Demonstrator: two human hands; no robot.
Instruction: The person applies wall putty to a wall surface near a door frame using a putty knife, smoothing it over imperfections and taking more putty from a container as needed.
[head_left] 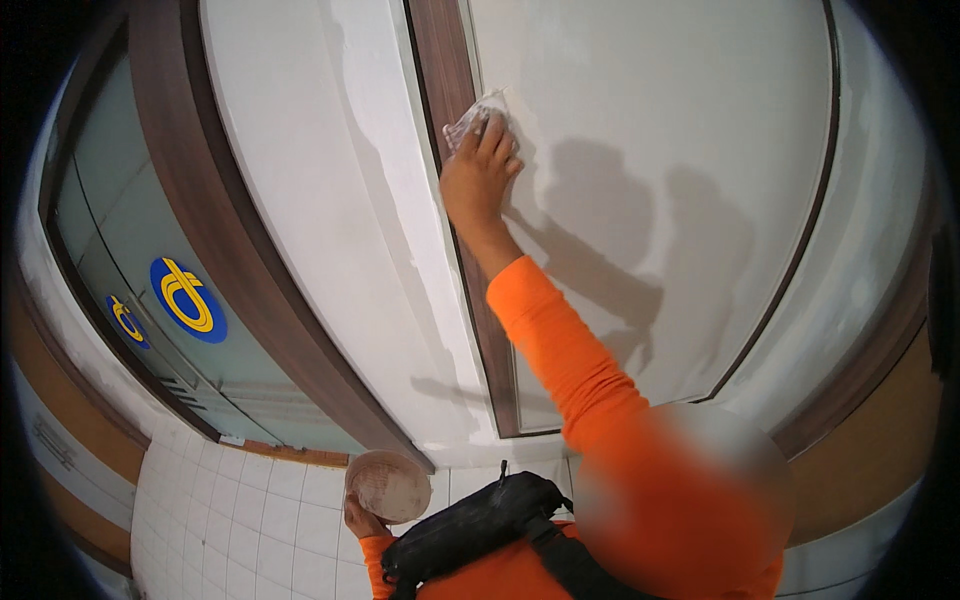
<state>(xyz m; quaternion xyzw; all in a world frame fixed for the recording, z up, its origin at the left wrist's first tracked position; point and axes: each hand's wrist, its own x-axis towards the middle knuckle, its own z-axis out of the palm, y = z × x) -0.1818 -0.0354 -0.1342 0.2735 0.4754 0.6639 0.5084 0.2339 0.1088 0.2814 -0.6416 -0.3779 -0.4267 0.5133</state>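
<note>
My right hand (481, 172) is raised against the wall, its fingers closed over a crumpled white cloth (468, 126). The cloth presses where a brown wooden trim strip (447, 60) meets a pale panel (650, 90). It looks damp or smeared with white. Low on the left, my left hand (362, 520) grips the side of a round bowl (390, 485). Pale pinkish-white residue coats the bowl's inside. Orange sleeves cover both my arms.
A black bag (475, 530) with a strap lies across my front. To the left stands a frosted glass door (120, 180) with blue and yellow round emblems, framed in brown wood (215, 200). White floor tiles (240, 510) spread below. Shadows fall on the panel.
</note>
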